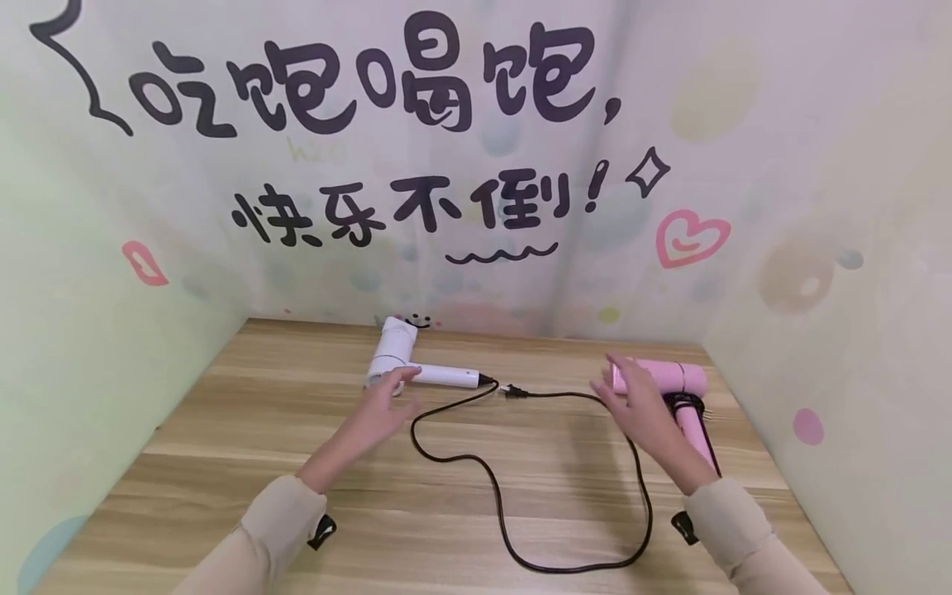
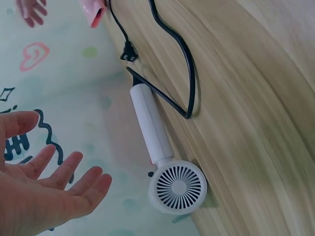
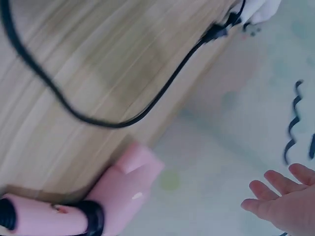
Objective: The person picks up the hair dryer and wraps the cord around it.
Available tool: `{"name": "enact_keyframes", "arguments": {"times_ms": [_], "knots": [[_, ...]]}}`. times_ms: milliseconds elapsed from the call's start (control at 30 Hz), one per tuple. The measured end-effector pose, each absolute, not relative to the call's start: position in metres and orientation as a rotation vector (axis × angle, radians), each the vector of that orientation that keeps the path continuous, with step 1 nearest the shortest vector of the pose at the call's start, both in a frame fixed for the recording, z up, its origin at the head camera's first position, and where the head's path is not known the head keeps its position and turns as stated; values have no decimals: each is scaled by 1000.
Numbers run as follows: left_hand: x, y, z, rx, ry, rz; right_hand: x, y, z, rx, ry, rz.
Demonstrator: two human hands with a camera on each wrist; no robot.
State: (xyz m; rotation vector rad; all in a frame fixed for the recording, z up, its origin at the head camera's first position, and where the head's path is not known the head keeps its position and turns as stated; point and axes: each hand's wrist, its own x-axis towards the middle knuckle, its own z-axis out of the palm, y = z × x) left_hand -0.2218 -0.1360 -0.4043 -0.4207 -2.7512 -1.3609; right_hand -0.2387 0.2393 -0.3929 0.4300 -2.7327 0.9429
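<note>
A white hair dryer (image 1: 446, 376) lies at the back of the wooden table, its round vented end (image 2: 178, 188) facing the left wrist camera. My left hand (image 1: 381, 409) hovers near it, fingers spread and holding nothing. At the right lies a pink hair dryer (image 1: 680, 378) with a black cord wound about its handle (image 3: 47, 215). Above the table beside it is my right hand (image 1: 635, 405), fingers apart, overlapping its nozzle end in the head view. A black power cord (image 1: 498, 487) runs from the white dryer's handle in a wide loop to a two-pin plug (image 1: 513, 391).
The wooden table (image 1: 245, 430) is enclosed by pale walls at the back and both sides. Large black lettering (image 1: 439, 74) and a pink heart (image 1: 692, 238) decorate the back wall. The cord's loop spreads across the middle of the tabletop toward its front.
</note>
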Motion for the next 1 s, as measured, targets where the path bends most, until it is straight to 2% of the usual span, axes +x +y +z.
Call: {"name": "enact_keyframes", "arguments": {"times_ms": [500, 733, 1000], "knots": [[-279, -158, -418, -67, -2775, -1178, -182, 174, -384, 834, -2632, 692], [-299, -167, -441, 40, -2812, -1167, -174, 168, -390, 845, -2690, 736], [-303, -171, -456, 111, -2978, -1141, -171, 172, -394, 838, -2683, 727]]}}
